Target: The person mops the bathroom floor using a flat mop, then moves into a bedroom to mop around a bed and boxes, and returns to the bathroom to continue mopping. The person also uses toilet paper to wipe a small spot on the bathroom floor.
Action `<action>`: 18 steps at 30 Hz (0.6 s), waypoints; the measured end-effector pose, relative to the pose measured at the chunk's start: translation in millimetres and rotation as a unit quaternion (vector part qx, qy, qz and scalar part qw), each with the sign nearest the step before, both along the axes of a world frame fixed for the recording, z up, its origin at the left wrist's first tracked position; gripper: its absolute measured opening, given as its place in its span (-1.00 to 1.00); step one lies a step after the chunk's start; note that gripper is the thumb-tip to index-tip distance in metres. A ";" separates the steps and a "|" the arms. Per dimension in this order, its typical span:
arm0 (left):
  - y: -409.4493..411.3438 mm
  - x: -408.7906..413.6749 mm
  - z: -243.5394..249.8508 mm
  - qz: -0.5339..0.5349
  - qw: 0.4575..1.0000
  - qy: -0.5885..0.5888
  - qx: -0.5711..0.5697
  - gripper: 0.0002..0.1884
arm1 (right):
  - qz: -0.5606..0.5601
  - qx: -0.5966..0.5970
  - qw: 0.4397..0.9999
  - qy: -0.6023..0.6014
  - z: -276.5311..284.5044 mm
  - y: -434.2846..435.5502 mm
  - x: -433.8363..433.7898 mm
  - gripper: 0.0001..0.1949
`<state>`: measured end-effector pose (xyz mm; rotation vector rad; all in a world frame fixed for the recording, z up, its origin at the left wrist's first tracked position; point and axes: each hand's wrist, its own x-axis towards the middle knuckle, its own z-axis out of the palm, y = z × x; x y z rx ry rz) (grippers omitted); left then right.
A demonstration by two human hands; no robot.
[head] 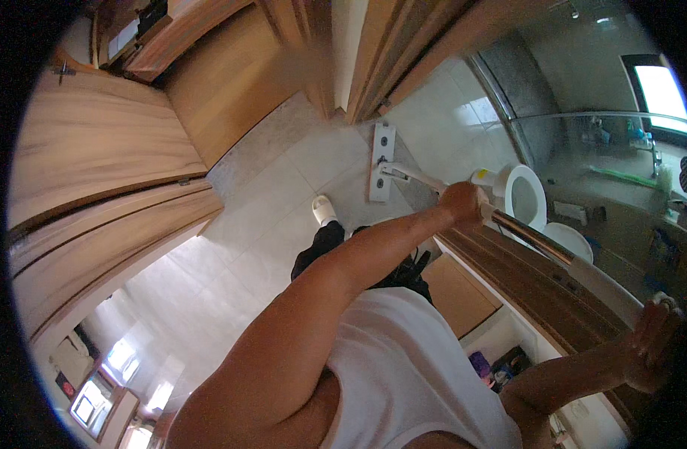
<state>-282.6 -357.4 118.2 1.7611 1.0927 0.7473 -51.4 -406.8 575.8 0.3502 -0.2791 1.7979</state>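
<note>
My left hand (464, 205) is closed around the shaft of a flat mop (534, 236). The shaft is white at both ends, with a shiny metal stretch between. My right hand (658, 342), dim at the picture's right rim, is closed at the shaft's upper end. The mop's white rectangular head (383, 163) rests on the floor by a bathroom doorway, joined to the shaft by a hinged joint. A light slipper (323, 210) is on my left foot, on grey floor tiles (264, 224); my other foot is mostly hidden behind my left arm.
Wooden door frames (371, 67) stand ahead, with a wood-floored room (231, 84) beyond at left. A wood-grain door panel (107, 140) is on the left. The bathroom at right holds a toilet (526, 196) and a glass panel (601, 114). A brown wooden frame (523, 275) runs under the shaft.
</note>
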 end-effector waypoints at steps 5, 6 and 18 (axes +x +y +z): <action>-46.8 -4.7 9.8 0.056 0.996 0.020 0.065 -0.82 | -0.404 0.137 0.735 -0.527 -4.9 -22.6 -4.6 -0.77; -54.4 -8.3 31.5 0.070 0.997 0.011 0.040 -0.84 | -0.412 0.137 0.730 -0.528 -5.3 -24.8 -1.7 -0.78; -73.9 51.5 27.1 0.267 0.959 -0.095 0.024 -0.74 | -0.429 0.107 0.687 -0.576 -31.2 -22.2 34.1 -0.85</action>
